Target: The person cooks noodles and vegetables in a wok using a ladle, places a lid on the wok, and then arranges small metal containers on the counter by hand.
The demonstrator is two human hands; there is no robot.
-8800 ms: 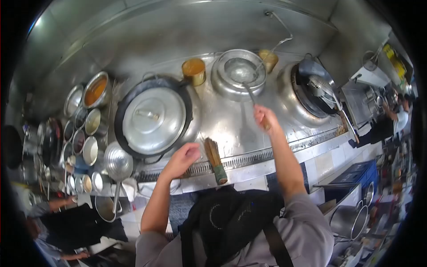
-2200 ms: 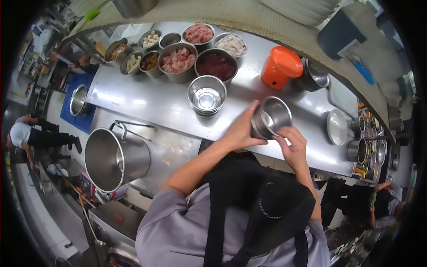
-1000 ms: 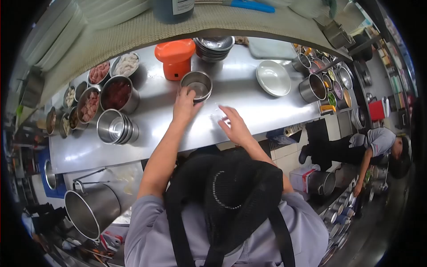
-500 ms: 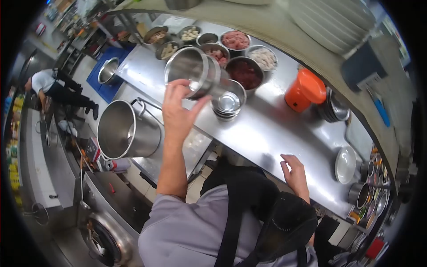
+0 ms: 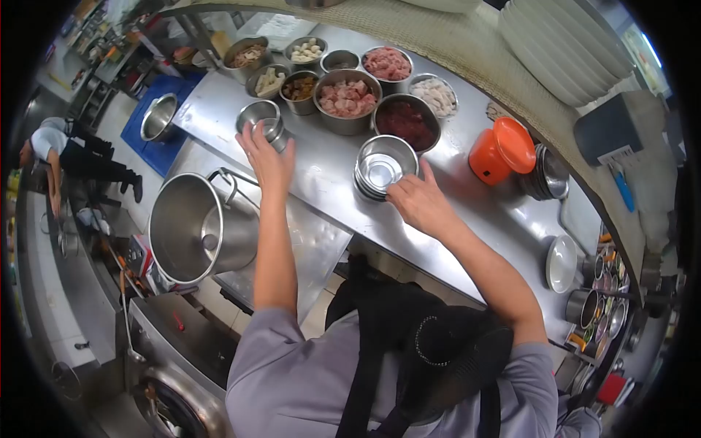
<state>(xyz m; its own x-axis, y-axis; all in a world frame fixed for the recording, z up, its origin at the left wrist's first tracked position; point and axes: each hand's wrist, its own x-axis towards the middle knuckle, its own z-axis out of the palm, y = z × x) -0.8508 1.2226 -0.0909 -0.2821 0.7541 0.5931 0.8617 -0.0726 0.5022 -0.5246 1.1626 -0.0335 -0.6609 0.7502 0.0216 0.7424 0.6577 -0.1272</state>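
Note:
My left hand (image 5: 269,164) is at a pair of steel bowls (image 5: 257,112) near the table's left end. Its fingers reach over the near bowl's rim, with the thumb at the right side. Part of that bowl is hidden behind the fingers. At the table's middle, my right hand (image 5: 423,208) grips the near right rim of a stack of steel bowls (image 5: 380,172), its index finger raised along the side. Behind the stack stand a bowl of dark red meat (image 5: 404,123) and a bowl of pink meat chunks (image 5: 347,100).
Several more food bowls line the back, including white pieces (image 5: 434,96) and minced meat (image 5: 387,63). An orange container (image 5: 501,151) stands right, beside a white dish (image 5: 561,263). A large steel pot (image 5: 204,228) is at left. Another person (image 5: 69,157) bends over a far-left counter.
My left hand has carried the steel bowls left and down, uncovering the meat bowl behind. My right hand has come from the table's front edge up to the bowl stack.

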